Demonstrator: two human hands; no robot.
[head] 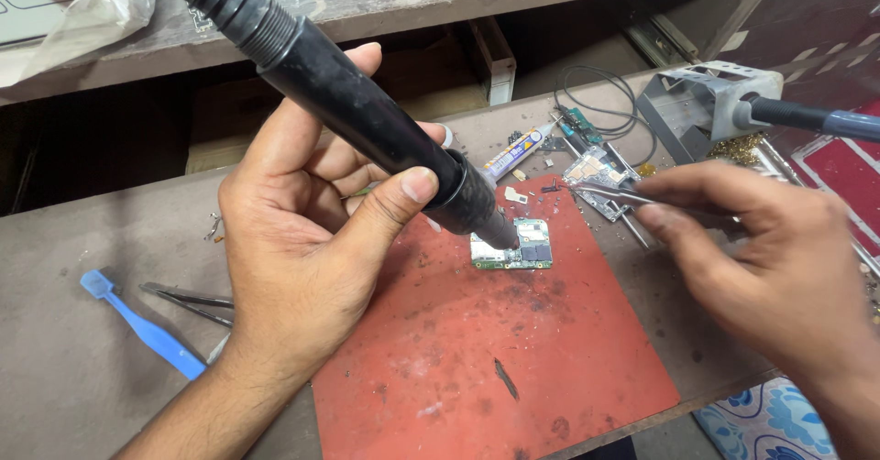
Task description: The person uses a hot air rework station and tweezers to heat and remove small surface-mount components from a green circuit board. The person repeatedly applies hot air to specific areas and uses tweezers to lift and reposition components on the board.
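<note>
Circuit board (513, 247), small, green and dark, lies flat near the upper middle of a worn red mat (513, 350) on a grey workbench (73, 368). Just above it hangs the nozzle of a thick black hot-air wand (367, 121), which slants down from the upper left. The left hand (293, 249) is clenched around the wand's barrel, thumb pressed on the near side and fingers wrapped behind, so the board sits just past and below the grip, to its right. The right hand (770, 258) pinches a pair of thin metal tweezers (614, 194); their tips point left and hover above and to the right of the board, over a second, metal-framed board (600, 180) at the mat's upper edge, though whether they touch it is hard to tell. A blue plastic pry tool (142, 325) and another pair of dark tweezers (188, 302) lie on the bench at the left. A small glue tube (513, 155) lies beyond the mat, and a grey metal stand (701, 103) sits at the upper right.
</note>
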